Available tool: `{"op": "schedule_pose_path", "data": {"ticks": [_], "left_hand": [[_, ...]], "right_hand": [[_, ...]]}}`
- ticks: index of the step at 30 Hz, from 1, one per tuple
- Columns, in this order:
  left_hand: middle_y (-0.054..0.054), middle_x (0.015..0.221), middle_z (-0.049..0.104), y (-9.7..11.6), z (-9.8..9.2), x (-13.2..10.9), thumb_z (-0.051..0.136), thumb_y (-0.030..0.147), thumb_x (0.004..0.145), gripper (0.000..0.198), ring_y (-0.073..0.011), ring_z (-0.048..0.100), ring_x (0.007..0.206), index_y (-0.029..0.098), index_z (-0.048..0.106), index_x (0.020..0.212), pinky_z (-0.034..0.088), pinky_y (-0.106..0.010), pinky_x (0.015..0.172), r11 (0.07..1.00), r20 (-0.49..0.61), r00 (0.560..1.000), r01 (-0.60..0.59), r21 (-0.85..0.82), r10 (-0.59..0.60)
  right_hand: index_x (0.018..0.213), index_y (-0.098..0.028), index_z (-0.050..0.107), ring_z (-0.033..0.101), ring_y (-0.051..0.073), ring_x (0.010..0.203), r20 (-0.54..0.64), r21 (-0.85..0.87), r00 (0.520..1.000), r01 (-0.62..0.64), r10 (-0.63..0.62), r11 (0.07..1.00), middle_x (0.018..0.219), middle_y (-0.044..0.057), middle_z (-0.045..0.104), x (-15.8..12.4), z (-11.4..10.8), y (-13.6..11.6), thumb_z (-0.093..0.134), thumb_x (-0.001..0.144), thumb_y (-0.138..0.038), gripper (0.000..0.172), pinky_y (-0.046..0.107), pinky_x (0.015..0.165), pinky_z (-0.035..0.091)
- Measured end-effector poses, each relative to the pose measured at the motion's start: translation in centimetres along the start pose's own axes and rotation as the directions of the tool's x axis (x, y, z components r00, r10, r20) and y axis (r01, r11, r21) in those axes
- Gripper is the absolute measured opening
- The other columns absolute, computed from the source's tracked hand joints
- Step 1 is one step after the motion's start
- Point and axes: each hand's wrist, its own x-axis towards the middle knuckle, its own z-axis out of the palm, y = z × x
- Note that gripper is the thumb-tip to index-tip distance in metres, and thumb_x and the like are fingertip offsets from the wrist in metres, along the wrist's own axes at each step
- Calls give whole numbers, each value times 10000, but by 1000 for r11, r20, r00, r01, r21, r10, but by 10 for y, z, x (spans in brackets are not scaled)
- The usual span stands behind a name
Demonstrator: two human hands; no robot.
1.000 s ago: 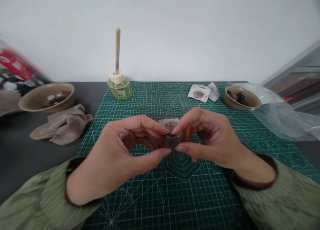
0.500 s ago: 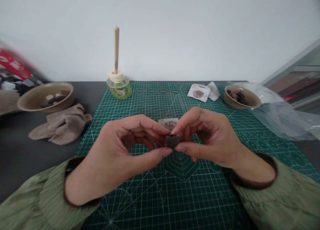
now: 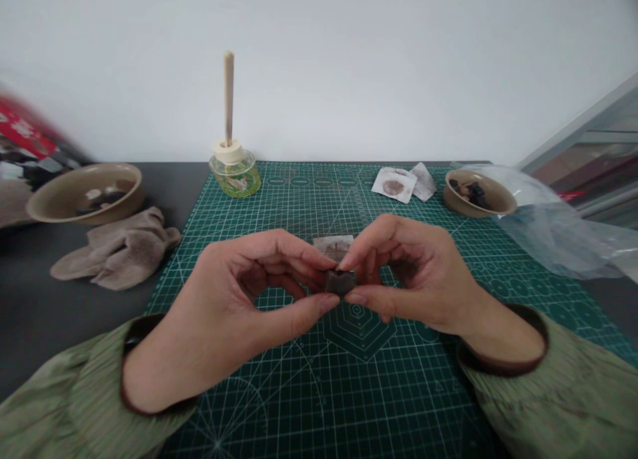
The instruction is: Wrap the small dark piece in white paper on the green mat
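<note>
Between my two hands is a small dark piece [image 3: 341, 283], greyish brown with an uneven outline; its exact kind I cannot make out. My left hand [image 3: 259, 299] pinches its left side with thumb and forefinger. On the other side my right hand [image 3: 409, 273] grips it the same way, fingertips close to those of the left. The piece is held above a green cutting mat [image 3: 279, 392]. Just behind it lies a pale paper square with a brownish print [image 3: 333, 244], partly hidden by my fingers.
A reed diffuser [image 3: 235, 170] stands at the mat's back left. Two more printed papers [image 3: 393, 184] lie back right, near a bowl of dark pieces [image 3: 478, 203] and clear plastic [image 3: 553, 246]. At left are another tan bowl [image 3: 50, 203] and a crumpled brown cloth [image 3: 124, 250].
The whole view has shifted slightly, so things appear a little further left. Both hands keep the same pinch on the small dark piece.
</note>
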Motion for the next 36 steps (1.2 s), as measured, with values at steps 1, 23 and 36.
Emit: {"op": "schedule_pose_path", "data": {"ticks": [1,23,36], "left_hand": [[68,884,906,0,0,0,948,51,817,268,-68,835,748,260,902,979,661,-60,748,1000,-3,1000,0,1,0],[44,814,880,0,0,-2,955,108,826,193,-95,823,694,230,873,951,671,-97,698,997,40,999,-1,82,-2],[41,832,891,-1,2,-3,947,130,838,183,-101,830,698,239,876,967,678,-101,710,993,53,998,10,115,-16]], "right_hand": [[1067,-197,849,662,57,566,3,-1,1000,-6,6,1000,724,-68,762,0,0,0,1039,816,-16,364,137,556,519],[1042,-191,699,627,78,531,83,90,978,-198,191,976,742,-55,677,-4,-3,0,864,1051,-262,180,144,479,548],[960,-192,710,598,81,526,90,53,976,-203,198,978,710,-59,657,-1,-1,-3,912,1019,-286,231,146,452,485]]}}
